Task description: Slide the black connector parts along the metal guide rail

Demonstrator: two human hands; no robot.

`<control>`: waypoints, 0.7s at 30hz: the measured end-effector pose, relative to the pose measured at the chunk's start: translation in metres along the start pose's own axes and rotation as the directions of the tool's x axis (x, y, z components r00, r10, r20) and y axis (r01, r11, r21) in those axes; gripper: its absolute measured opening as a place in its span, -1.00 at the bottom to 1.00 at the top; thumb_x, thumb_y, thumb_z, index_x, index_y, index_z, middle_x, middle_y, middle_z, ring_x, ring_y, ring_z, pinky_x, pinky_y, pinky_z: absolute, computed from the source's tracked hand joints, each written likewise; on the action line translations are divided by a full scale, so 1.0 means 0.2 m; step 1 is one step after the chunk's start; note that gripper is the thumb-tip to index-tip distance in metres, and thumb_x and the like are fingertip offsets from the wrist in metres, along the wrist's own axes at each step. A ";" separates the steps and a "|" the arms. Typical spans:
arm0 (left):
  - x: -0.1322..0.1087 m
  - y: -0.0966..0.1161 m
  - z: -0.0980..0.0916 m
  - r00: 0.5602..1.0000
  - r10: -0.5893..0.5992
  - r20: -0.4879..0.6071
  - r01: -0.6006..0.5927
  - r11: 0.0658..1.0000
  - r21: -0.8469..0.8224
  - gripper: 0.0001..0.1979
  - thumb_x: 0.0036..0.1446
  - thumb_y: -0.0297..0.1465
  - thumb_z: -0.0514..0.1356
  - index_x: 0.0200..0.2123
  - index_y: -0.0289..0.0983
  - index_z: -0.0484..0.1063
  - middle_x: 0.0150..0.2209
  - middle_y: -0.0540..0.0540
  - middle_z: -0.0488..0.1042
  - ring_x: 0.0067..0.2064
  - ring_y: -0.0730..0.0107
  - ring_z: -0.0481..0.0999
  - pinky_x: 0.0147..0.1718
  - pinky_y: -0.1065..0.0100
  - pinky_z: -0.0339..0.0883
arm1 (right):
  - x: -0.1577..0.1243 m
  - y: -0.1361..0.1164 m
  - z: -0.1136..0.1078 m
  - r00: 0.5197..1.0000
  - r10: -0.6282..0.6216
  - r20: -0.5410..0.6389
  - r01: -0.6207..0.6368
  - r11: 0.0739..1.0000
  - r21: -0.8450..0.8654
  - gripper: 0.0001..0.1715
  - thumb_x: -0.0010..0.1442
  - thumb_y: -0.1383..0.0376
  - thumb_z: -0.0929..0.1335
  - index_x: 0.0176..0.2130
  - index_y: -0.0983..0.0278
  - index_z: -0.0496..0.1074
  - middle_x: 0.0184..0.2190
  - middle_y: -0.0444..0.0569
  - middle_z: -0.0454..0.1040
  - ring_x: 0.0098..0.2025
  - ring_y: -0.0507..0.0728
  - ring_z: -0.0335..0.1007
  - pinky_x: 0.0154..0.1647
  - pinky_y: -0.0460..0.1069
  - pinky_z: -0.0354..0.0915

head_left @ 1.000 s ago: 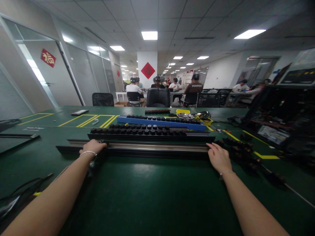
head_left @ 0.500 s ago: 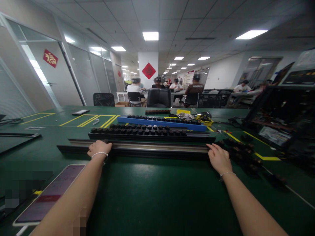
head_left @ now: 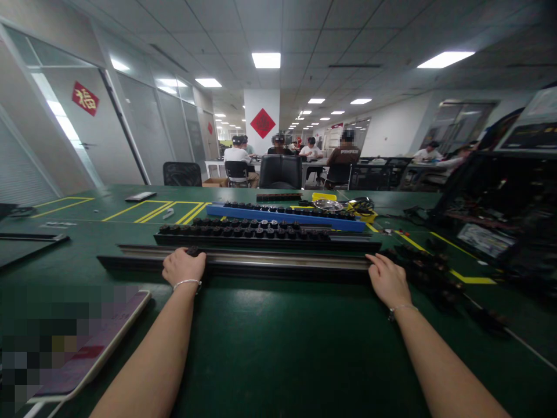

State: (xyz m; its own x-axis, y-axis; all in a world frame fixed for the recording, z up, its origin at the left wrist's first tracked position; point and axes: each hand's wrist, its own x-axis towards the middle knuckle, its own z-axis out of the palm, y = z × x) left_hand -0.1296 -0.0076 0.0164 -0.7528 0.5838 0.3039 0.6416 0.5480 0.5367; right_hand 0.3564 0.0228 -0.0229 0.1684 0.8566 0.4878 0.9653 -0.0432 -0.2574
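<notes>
A long black rail [head_left: 282, 268] with a shiny metal channel along it lies crosswise on the green table. My left hand [head_left: 185, 266] is closed over the channel left of its middle, pinching a small black part [head_left: 192, 251] that shows just above the fingers. My right hand [head_left: 389, 280] grips the rail's right end, its fingers over the top edge and its thumb hidden. Just behind lies another black rail [head_left: 354, 239], with two rows of round black parts [head_left: 243, 232] along it. Farther back, a blue rail [head_left: 282, 219] carries similar black parts.
A phone [head_left: 93, 357] lies by my left forearm, partly blurred out. Loose black parts [head_left: 439, 278] are scattered on the right, before a dark open-fronted rack [head_left: 491, 191]. A metal dish [head_left: 328, 205] and a yellow tray [head_left: 324, 197] stand at the back. People sit beyond the table.
My left hand has slid a little to the right along the rail with the small black part. My right hand stays at the rail's right end.
</notes>
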 end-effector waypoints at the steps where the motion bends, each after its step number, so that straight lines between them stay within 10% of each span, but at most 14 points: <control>1: 0.00 0.00 0.00 1.000 0.004 -0.003 -0.004 1.000 -0.002 -0.51 -0.08 -0.13 0.08 -0.11 -0.30 0.34 -0.03 -0.31 0.38 0.08 -0.05 0.22 -0.03 0.04 0.15 | 0.00 0.00 0.00 1.000 -0.002 -0.001 0.002 1.000 -0.004 -0.47 0.18 0.21 0.05 0.01 0.14 0.38 0.07 -0.02 0.29 0.08 0.22 0.15 0.09 0.15 0.11; 21: -0.01 0.01 0.01 1.000 0.023 0.012 -0.023 0.999 0.034 -0.53 -0.11 -0.14 0.12 -0.14 -0.28 0.36 -0.09 -0.28 0.42 0.01 -0.07 0.30 -0.08 0.06 0.14 | 0.02 0.04 0.04 0.998 -0.055 -0.029 0.054 0.998 -0.045 -0.49 0.16 0.23 0.09 0.00 0.15 0.39 0.07 -0.02 0.31 0.05 0.19 0.19 0.09 0.12 0.10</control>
State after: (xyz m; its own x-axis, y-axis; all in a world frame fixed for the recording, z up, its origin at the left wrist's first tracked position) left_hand -0.1268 -0.0064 0.0158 -0.7361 0.6034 0.3067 0.6636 0.5540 0.5028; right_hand 0.3632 0.0303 -0.0294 0.1206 0.8422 0.5255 0.9810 -0.0201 -0.1928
